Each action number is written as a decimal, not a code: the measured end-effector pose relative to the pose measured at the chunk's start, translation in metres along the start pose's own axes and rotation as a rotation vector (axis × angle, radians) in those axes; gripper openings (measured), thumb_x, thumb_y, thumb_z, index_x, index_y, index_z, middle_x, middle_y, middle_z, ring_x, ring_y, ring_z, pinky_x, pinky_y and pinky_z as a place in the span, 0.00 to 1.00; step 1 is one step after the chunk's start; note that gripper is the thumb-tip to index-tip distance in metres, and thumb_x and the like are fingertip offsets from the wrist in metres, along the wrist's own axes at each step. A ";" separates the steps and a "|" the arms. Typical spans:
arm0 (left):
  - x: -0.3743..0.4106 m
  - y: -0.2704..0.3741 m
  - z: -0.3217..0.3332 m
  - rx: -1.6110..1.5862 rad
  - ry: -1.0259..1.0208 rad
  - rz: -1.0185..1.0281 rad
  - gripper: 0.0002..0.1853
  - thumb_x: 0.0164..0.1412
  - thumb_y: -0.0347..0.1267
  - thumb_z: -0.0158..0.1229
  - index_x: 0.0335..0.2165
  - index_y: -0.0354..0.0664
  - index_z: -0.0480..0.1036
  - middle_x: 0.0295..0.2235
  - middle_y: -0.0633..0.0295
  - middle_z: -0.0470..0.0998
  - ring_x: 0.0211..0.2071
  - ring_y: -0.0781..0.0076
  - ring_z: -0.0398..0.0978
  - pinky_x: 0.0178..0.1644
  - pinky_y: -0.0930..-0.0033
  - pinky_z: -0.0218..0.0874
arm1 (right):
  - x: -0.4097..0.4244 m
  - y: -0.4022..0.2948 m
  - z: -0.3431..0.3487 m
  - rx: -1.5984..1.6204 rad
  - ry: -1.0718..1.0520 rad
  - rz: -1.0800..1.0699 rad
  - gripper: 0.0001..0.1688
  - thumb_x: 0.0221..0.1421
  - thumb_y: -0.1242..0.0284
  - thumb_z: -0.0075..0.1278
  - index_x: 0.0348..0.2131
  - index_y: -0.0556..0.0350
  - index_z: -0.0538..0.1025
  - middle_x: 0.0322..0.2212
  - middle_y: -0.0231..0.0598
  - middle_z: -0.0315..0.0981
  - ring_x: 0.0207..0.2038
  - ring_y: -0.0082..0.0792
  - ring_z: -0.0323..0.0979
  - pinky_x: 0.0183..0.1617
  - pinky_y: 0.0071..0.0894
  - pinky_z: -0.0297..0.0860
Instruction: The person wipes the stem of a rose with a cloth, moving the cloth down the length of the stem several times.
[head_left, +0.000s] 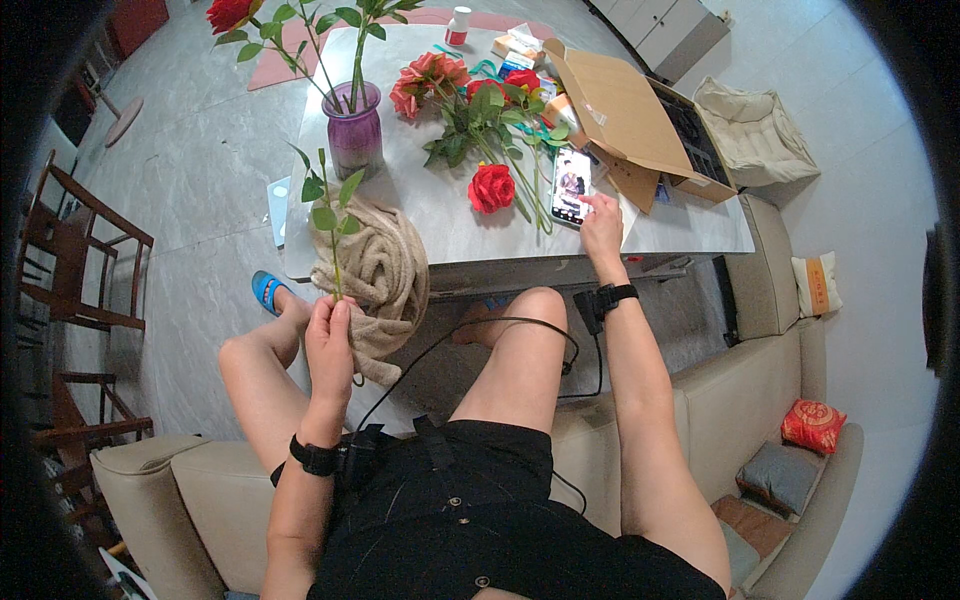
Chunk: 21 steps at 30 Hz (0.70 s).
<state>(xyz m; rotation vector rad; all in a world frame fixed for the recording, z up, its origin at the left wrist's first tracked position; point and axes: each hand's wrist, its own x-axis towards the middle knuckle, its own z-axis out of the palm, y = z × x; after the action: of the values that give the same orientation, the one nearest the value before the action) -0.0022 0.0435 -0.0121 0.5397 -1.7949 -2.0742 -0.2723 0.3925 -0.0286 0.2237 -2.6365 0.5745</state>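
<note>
My left hand (331, 337) pinches the lower end of an upright green artificial stem (333, 240) with leaves. Behind that stem a beige plush cloth (382, 270) lies bunched over the table's front edge. With a finger my right hand (604, 225) touches the lit screen of a smartphone (570, 184) lying on the table. Left of the phone is a red artificial rose (491, 188), its bloom towards me. Further back are pink artificial flowers (427, 79) and more red roses with leafy stems. A purple glass vase (355, 131) holds several stems, one with a red bloom (231, 15).
An open cardboard box (626, 112) stands on the table's right, beside small boxes (517, 46). A white bottle (457, 26) is at the back of the table (442, 232). A black cable (450, 328) crosses above my legs. Wooden chairs (82, 247) stand left; a beige sofa (735, 375) extends right.
</note>
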 end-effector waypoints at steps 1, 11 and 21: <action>0.000 -0.001 -0.001 0.015 -0.001 -0.001 0.09 0.63 0.33 0.44 0.32 0.38 0.67 0.26 0.72 0.67 0.29 0.86 0.60 0.35 0.84 0.53 | 0.000 0.000 0.000 -0.012 -0.003 -0.009 0.18 0.45 0.80 0.40 0.33 0.45 0.77 0.41 0.44 0.66 0.45 0.45 0.64 0.48 0.42 0.62; -0.001 0.005 0.002 0.033 -0.002 0.021 0.09 0.63 0.32 0.44 0.32 0.37 0.68 0.27 0.72 0.67 0.29 0.86 0.60 0.35 0.83 0.53 | -0.010 0.001 -0.012 0.010 -0.022 -0.013 0.11 0.45 0.80 0.40 0.25 0.53 0.75 0.38 0.43 0.69 0.44 0.43 0.65 0.48 0.40 0.61; 0.002 0.007 0.012 -0.021 0.009 0.078 0.07 0.61 0.30 0.47 0.33 0.36 0.67 0.28 0.69 0.69 0.31 0.84 0.62 0.37 0.82 0.55 | -0.110 -0.174 -0.077 0.678 -0.618 0.013 0.09 0.52 0.74 0.45 0.33 0.59 0.72 0.29 0.40 0.71 0.33 0.28 0.72 0.35 0.25 0.68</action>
<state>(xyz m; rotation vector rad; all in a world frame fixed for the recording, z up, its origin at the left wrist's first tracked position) -0.0102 0.0516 -0.0041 0.4654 -1.7585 -2.0325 -0.1029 0.2753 0.0484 0.6757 -2.8909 1.6138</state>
